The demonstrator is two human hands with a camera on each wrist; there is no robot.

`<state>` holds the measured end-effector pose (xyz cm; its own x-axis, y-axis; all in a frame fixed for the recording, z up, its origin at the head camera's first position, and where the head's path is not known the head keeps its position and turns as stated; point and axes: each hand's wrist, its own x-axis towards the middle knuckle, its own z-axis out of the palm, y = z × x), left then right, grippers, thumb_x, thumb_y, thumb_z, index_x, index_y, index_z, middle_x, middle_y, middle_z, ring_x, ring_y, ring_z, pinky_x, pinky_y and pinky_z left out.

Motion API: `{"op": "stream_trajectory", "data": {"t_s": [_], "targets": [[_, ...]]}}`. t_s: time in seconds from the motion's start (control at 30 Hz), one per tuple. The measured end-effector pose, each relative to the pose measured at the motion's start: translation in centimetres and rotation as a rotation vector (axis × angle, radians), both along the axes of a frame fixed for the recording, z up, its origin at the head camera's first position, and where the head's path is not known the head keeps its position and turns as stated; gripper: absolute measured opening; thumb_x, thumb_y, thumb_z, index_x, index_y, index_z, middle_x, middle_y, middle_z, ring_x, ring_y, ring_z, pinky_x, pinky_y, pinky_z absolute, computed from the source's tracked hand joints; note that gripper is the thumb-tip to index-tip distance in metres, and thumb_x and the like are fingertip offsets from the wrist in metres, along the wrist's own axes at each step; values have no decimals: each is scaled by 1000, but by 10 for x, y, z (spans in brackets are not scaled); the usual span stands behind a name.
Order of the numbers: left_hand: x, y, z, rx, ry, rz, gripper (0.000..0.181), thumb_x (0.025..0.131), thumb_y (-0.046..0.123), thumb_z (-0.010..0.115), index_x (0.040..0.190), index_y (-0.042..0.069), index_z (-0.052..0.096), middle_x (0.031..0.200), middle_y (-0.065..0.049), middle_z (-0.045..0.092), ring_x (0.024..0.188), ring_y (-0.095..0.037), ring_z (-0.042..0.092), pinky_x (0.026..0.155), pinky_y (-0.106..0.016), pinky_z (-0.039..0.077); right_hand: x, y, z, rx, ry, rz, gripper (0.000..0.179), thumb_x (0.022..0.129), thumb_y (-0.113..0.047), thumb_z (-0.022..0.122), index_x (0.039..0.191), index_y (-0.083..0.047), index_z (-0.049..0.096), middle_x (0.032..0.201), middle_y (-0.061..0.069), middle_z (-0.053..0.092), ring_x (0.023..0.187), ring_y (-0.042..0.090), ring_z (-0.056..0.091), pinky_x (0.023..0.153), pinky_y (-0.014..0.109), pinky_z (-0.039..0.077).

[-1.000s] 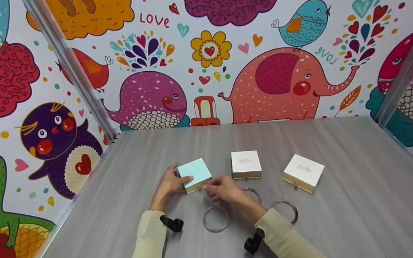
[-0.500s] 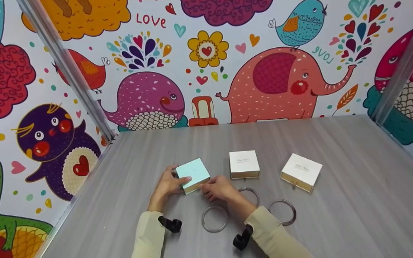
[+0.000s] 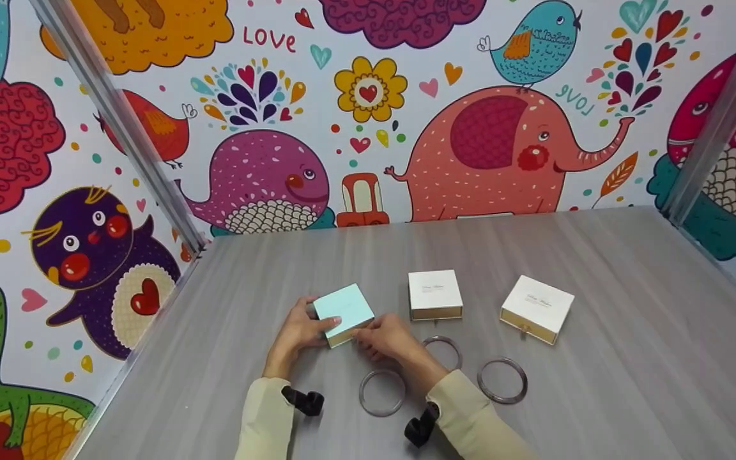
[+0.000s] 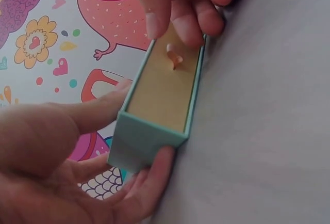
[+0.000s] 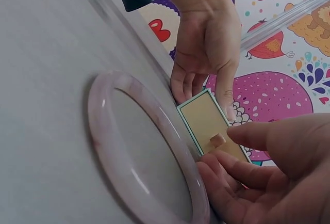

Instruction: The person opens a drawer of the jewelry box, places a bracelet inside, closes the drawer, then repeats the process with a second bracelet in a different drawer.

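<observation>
Fingers of the left hand (image 3: 294, 329) grip the turquoise box (image 3: 345, 308), thumb on its top, others round its side. Those of the right hand (image 3: 390, 338) bend at the box's front, thumb and forefinger beside its small tab (image 5: 217, 141); whether they pinch it I cannot tell. Three bangles (image 5: 98, 126) lie nearby on the counter (image 3: 266, 275), two white boxes (image 3: 435, 289) farther right.

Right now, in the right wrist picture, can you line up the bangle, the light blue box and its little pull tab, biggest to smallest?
1. Bangle: looks largest, but it is nearer the camera than the box
2. Light blue box, partly hidden
3. Pull tab
</observation>
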<state>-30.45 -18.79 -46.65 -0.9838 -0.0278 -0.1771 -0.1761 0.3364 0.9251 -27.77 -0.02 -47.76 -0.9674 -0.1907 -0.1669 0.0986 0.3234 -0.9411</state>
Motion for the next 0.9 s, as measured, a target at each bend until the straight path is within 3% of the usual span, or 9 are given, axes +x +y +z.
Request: {"op": "stream_trajectory", "data": {"t_s": [0.33, 0.6, 0.9], "targets": [[-2, 0, -1, 35, -3, -12, 72, 86, 0, 75, 146, -5, 37, 130, -39, 52, 104, -37, 65, 82, -54, 58, 1, -5, 0, 88, 60, -44, 29, 88, -26, 76, 76, 1, 73, 60, -1, 60, 51, 7, 53, 48, 18, 46], [0, -3, -1, 25, 1, -21, 73, 86, 1, 76, 147, -5, 36, 131, -40, 51, 105, -35, 65, 84, -53, 58, 4, -10, -1, 169, 78, -61, 17, 90, -21, 74, 85, -5, 76, 64, -2, 60, 54, 7, 53, 49, 18, 44], [0, -2, -1, -1, -11, -12, 73, 87, 2, 75, 148, -4, 35, 133, -40, 51, 108, -38, 66, 83, -52, 58, 5, -11, -1, 249, 102, -87, 14, 90, -22, 74, 83, -10, 77, 68, -5, 60, 60, 8, 53, 52, 20, 41]]}}
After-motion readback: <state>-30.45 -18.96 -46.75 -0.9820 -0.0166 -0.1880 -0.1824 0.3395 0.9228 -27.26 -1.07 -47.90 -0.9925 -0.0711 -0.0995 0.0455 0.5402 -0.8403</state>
